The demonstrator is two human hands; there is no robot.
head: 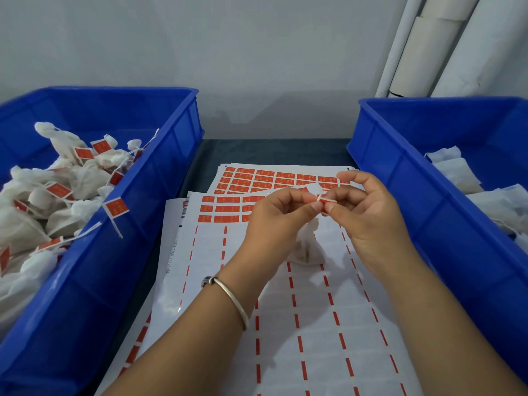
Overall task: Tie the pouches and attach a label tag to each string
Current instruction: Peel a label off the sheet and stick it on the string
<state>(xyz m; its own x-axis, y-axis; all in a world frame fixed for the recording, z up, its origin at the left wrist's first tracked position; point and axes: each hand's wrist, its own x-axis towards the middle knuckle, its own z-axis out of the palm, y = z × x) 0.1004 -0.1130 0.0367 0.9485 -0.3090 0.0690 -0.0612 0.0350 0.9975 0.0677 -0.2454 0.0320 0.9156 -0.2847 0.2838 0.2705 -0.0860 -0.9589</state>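
Observation:
My left hand (281, 217) and my right hand (368, 212) meet above the label sheets, fingertips together. Both pinch a small red and white label tag (324, 199) between thumb and forefinger. Below the fingers hangs a white pouch (307, 244), partly hidden by my hands; its string is too thin to make out. The near label sheet (300, 310) has most labels peeled off, with a few red ones left in its top rows. A fuller sheet of red labels (271, 177) lies behind it.
A blue bin (160, 178) on the left holds several tied pouches with red tags. Another blue bin (414, 172) on the right holds white pouches without tags. White tubes (434, 44) lean in the back right corner. A grey wall stands behind.

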